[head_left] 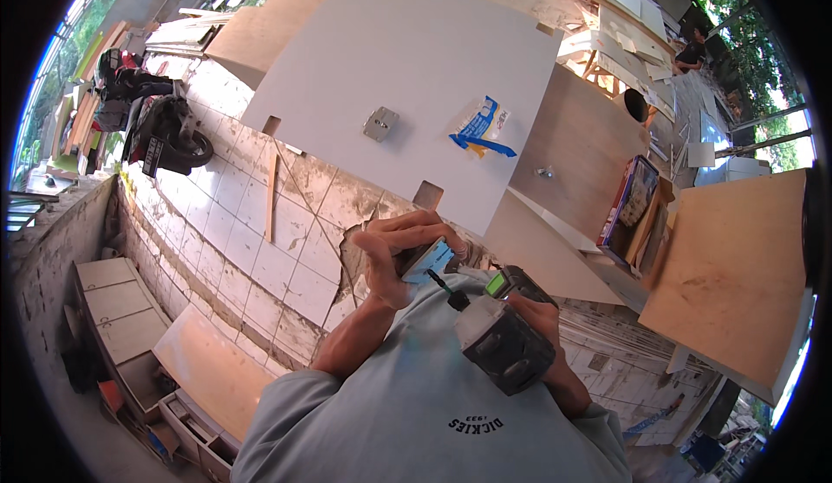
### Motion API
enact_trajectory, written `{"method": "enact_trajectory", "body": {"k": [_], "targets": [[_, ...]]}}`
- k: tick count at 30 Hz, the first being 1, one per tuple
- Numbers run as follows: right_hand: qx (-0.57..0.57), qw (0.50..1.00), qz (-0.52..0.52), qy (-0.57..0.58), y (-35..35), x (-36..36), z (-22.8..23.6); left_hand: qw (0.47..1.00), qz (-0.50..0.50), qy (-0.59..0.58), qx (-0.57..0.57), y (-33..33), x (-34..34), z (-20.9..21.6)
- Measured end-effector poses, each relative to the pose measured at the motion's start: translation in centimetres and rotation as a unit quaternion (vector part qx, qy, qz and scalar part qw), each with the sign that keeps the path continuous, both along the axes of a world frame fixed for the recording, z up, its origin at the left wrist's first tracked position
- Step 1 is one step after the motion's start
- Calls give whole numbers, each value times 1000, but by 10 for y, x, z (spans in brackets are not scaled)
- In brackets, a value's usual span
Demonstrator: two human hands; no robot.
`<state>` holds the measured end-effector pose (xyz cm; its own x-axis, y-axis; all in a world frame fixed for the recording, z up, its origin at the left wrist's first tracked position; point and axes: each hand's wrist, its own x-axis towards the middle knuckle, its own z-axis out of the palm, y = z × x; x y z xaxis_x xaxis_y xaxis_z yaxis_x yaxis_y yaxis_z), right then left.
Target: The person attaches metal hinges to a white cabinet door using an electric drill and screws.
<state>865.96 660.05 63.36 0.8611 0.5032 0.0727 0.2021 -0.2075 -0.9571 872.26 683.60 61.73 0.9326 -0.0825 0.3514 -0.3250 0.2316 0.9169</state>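
My left hand (386, 262) is closed round a small flat block with a light-blue face (428, 262), held close in front of my chest. My right hand (539, 317) grips a cordless drill (504, 344). Its dark bit (439, 281) points at the blue face; whether the tip touches it I cannot tell. Just beyond my hands lies a large pale board (407, 58) with small notches cut in its edges. A small grey metal lock-like box (380, 124) and a torn blue-and-white plastic packet (485, 128) rest on the board.
To the right, a shallow box (630, 201) stands beside a tilted brown board (728, 266). A motorcycle (165, 132) is parked on the tiled floor (234, 214) at left. Drawer cabinets (121, 310) stand lower left. Another person (691, 52) is at the far right.
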Motion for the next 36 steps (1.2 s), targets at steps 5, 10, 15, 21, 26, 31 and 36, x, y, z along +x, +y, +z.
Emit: {"method": "enact_trajectory", "body": {"k": [5,10,15,21,26,31,36], "targets": [[-20,1000,1,-20,0,-1,1,1000,11,-6,5,0,-3,1],[-29,999,0,-27,1,0,5,1000,22,-4,-14,-2,-5,-3],[-24,999,-5,-28,1,-2,3,1000,23,-12,7,-2,-5,0],[-30,999,-8,-36,0,-3,2,999,24,-7,26,-1,-5,0],[-15,999,-21,-28,3,-2,-2,999,32,2,42,-1,-6,0],[-41,999,-3,-21,0,-2,-2,998,34,9,47,0,-7,-3],[-23,999,-22,-30,4,0,-2,998,30,-1,58,1,-6,-2]]}}
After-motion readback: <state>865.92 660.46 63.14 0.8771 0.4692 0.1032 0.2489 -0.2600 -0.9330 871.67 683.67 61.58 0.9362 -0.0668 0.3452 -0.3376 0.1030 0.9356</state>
